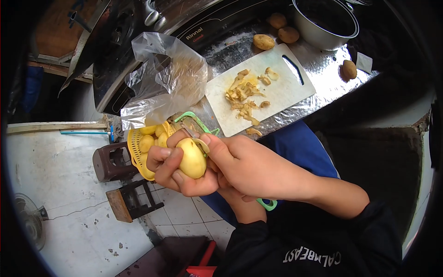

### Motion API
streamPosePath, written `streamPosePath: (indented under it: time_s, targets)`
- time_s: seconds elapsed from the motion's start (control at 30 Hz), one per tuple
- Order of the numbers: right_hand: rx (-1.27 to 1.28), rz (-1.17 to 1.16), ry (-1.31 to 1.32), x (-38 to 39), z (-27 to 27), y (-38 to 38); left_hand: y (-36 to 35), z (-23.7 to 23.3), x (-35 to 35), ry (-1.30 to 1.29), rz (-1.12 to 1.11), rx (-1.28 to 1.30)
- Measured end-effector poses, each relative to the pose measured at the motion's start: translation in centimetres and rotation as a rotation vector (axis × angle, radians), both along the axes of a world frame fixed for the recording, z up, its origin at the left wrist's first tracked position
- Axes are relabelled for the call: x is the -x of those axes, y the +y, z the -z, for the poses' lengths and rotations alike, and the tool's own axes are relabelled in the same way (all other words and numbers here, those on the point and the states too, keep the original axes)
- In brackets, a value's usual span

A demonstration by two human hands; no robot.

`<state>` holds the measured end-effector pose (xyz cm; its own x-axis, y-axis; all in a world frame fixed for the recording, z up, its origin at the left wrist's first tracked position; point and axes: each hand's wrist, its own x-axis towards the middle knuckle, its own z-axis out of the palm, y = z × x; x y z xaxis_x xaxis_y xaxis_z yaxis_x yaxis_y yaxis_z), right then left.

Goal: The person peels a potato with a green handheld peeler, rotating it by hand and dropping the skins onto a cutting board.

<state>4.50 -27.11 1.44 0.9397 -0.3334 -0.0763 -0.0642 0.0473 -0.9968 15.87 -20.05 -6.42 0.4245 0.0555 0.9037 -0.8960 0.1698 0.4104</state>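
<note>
My left hand [168, 168] is wrapped round a mostly peeled, pale yellow potato [192, 159]. My right hand [242, 161] grips a green peeler [196, 118]; its frame shows above the potato and the end of its handle [268, 204] sticks out below the wrist. A curl of peel [202, 145] stands by my right thumb at the potato's upper side. Just behind my left hand is a yellow basket [134, 147] with several peeled potatoes [146, 143]. Brown peelings [244, 90] lie on a white cutting board [295, 94] beyond my hands.
A clear plastic bag [173, 78] lies left of the board. Unpeeled potatoes [263, 42] and a metal pot [330, 34] stand at the back of the foil-covered counter [323, 99]; another unpeeled potato [349, 69] sits at right. Stools [113, 161] and a fan [30, 220] are at lower left.
</note>
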Motion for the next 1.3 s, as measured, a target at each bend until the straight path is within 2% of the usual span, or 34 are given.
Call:
streamPosePath:
  time_s: [0.07,0.1,0.2,0.33,0.4,0.43,0.47,0.5,0.53,0.6,0.67,0.77,0.83,0.87,0.93,0.97,1.0,1.07,1.1,1.27,1.3]
  targets:
    - [-0.504,-0.172,0.393,0.3,-1.6,-1.1,-1.1,-1.1,0.9,0.091,0.095,0.094]
    - [-0.566,-0.172,0.406,0.3,-1.4,-1.0,-1.4,-1.3,1.0,0.062,0.019,0.088]
    - [-0.695,-0.197,0.449,0.4,-2.0,-1.9,-0.9,-1.0,0.4,-0.014,0.029,0.022]
    - [-0.776,-0.224,0.399,0.4,-0.7,-2.2,-1.4,-0.7,1.3,0.028,0.009,0.012]
    - [-0.601,-0.123,0.379,0.3,-1.0,-2.1,-1.9,-0.5,1.5,0.100,-0.120,0.018]
    - [-0.481,-0.133,0.339,0.2,-0.2,-2.0,-2.0,-0.6,1.8,0.097,-0.120,0.023]
    - [-0.470,-0.131,0.336,0.0,1.2,-1.6,-2.0,-0.8,2.2,0.228,-0.026,0.046]
    - [-0.039,0.003,0.098,-0.3,1.9,-1.2,-2.1,-1.3,2.9,0.362,0.070,0.062]
    - [0.391,0.133,-0.146,-0.3,2.4,-0.9,-2.2,-1.8,3.5,0.360,0.071,0.068]
    - [0.434,0.120,-0.075,0.4,2.7,-1.2,-2.8,-3.1,4.7,0.719,0.128,0.325]
    - [0.581,0.117,-0.089,0.7,3.3,-1.1,-2.7,-3.5,5.2,0.719,0.122,0.325]
    - [0.407,0.122,-0.013,1.3,2.6,-1.8,-2.6,-4.1,5.6,0.832,0.164,0.262]
    - [0.361,0.158,0.000,1.1,3.0,-2.2,-3.0,-4.7,5.5,1.159,0.293,0.510]
    - [0.365,0.149,-0.005,0.7,3.6,-2.8,-2.4,-4.1,5.0,1.153,0.288,0.519]
    - [0.534,0.247,-0.052,0.0,4.6,-4.1,-0.9,-2.5,3.8,1.113,0.788,0.324]
    - [0.535,0.257,0.065,-0.2,4.6,-4.9,-0.9,-2.1,3.7,1.185,0.729,0.385]
    - [0.541,0.249,0.063,-0.4,4.8,-5.7,-1.0,-2.1,3.5,1.181,0.725,0.394]
    - [0.717,0.249,0.103,-0.7,5.3,-7.1,-1.1,-2.0,3.0,1.292,0.885,0.392]
    - [0.729,0.264,0.117,-0.7,5.3,-7.6,-1.4,-2.0,3.1,1.274,0.887,0.368]
    - [0.640,0.265,0.054,0.2,3.2,-7.0,-2.1,-2.1,3.3,1.268,0.940,0.330]
    - [0.698,0.198,0.019,0.8,2.9,-6.4,-2.7,-3.3,3.9,1.393,0.729,0.387]
